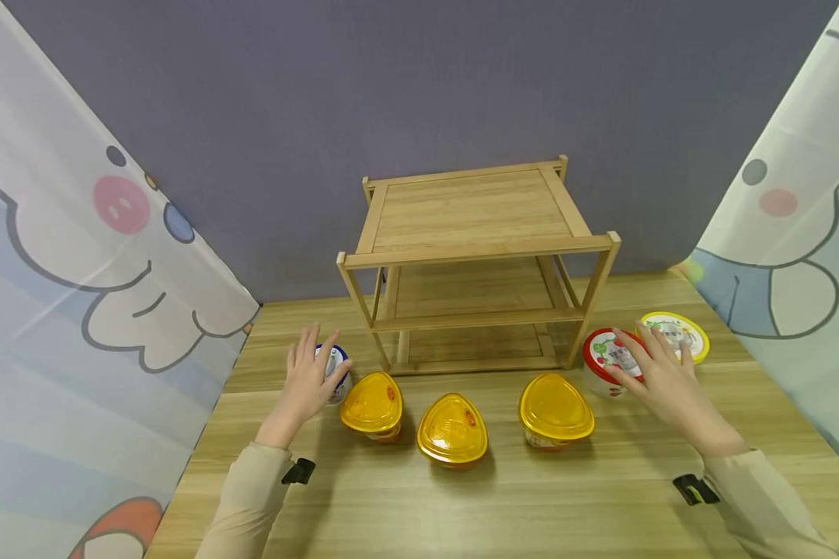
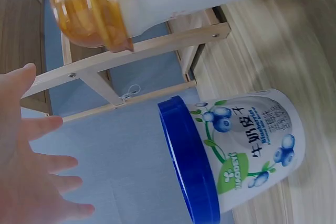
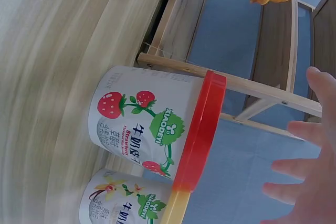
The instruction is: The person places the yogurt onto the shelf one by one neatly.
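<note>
My left hand [image 1: 305,380] hovers with spread fingers by a blue-lidded tub [image 2: 241,153], which carries blueberry pictures. It holds nothing, and in the left wrist view a gap shows between fingers and lid. On the other side, my right hand [image 1: 664,380] is spread above a red-lidded strawberry tub [image 3: 152,116], also holding nothing. A yellow-lidded tub [image 3: 123,198] stands against or close beside the strawberry one. Between the hands stand three tubs with rounded-triangular amber lids: a left one [image 1: 372,404], a middle one [image 1: 452,429] and a right one [image 1: 555,407].
Behind the tubs a wooden rack [image 1: 475,252] with tiered shelves stands on the wood-grain table [image 1: 405,512]. A grey-blue wall [image 1: 426,85] rises at the back. Cartoon-printed curtains hang along the left side [image 1: 63,310] and the right side [image 1: 790,194].
</note>
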Demonstrator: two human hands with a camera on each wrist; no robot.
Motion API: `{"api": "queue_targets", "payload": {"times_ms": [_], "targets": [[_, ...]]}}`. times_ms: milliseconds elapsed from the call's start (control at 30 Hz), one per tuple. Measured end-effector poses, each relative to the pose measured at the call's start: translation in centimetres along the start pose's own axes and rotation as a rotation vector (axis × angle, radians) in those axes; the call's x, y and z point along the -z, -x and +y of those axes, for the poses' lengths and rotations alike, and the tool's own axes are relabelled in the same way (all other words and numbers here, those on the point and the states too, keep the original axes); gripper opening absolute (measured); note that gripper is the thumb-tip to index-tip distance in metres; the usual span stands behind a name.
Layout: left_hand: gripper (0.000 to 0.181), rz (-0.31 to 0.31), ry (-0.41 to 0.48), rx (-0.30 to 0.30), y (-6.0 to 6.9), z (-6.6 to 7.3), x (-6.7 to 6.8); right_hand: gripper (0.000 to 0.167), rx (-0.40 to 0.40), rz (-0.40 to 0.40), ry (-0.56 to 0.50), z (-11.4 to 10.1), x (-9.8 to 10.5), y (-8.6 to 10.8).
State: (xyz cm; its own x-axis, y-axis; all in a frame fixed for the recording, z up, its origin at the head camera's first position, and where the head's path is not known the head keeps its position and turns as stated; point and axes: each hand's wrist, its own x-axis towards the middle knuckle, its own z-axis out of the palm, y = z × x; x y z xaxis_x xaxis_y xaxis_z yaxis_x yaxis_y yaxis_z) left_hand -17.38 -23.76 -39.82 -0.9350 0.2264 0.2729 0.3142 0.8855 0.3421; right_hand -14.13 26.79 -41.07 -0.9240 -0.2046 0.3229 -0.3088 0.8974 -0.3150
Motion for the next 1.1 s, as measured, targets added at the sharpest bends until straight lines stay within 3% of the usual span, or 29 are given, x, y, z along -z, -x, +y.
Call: {"api": "queue_targets", "payload": {"times_ms": [400, 700, 967, 1100], "targets": [[0.047, 0.076, 0.139, -0.110, -1.7, 0.3, 0.9, 0.041, 0.133, 0.151, 0.026, -0.4, -0.2, 0.0], [0.052, -0.023, 0.291, -0.020, -3.2, 0.8, 2.4, 0.036, 0.213, 0.209, -0.023, -1.2, -0.1, 0.2], [0.046, 0.063, 0.405, -0.032, -4.9, 0.8, 3.0, 0.034, 0.237, 0.210, -0.058, -2.2, -0.1, 0.1], [0.047, 0.065, 0.452, -0.027, -5.6, 0.9, 3.1, 0.032, 0.230, 0.202, -0.075, -2.7, -0.1, 0.2]]}}
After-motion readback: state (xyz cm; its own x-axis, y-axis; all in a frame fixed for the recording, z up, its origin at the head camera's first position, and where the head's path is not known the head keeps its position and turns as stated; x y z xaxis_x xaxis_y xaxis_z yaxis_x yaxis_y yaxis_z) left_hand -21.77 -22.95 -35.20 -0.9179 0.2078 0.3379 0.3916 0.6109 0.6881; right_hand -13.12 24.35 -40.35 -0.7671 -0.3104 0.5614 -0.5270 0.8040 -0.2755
